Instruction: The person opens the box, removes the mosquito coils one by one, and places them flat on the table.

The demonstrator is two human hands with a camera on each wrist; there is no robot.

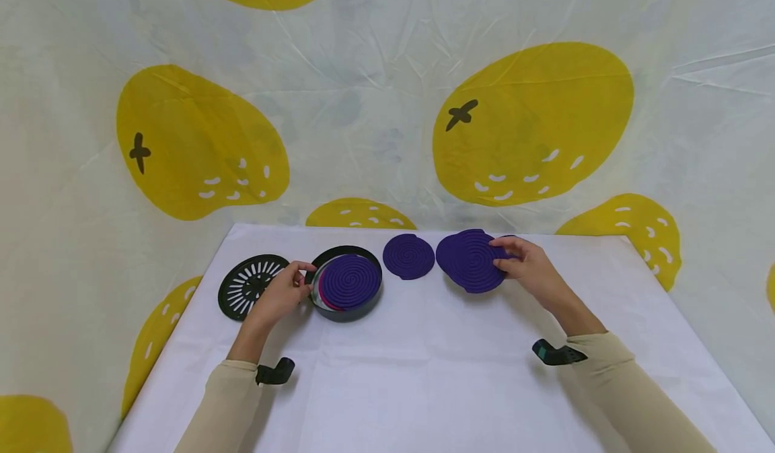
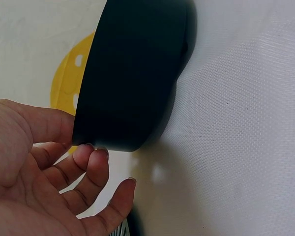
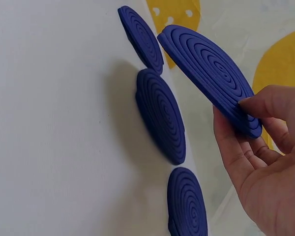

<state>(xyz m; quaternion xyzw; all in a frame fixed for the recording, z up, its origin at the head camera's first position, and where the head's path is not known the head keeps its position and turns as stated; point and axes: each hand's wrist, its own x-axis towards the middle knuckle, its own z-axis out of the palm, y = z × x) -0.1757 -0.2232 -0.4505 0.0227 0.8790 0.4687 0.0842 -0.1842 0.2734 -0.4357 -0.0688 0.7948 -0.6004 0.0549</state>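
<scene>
My right hand (image 1: 533, 269) pinches a dark blue-purple spiral coaster (image 3: 211, 73) by its edge, thumb on top, and holds it above the table. In the right wrist view, other spiral coasters lie below it: a far one (image 3: 143, 40), a middle one (image 3: 162, 115) and a near one (image 3: 189, 204). With thumb and fingers at the rim, my left hand (image 1: 280, 297) grips a dark round holder (image 2: 132, 73). Inside the holder, a purple spiral coaster (image 1: 351, 281) lies over a red-pink piece (image 1: 327, 299), mostly hidden.
A black slotted round lid (image 1: 239, 291) lies left of the holder, partly behind my left hand. The table (image 1: 387, 386) has a white cloth, and a curtain with yellow fruit prints (image 1: 533, 123) hangs behind its far edge.
</scene>
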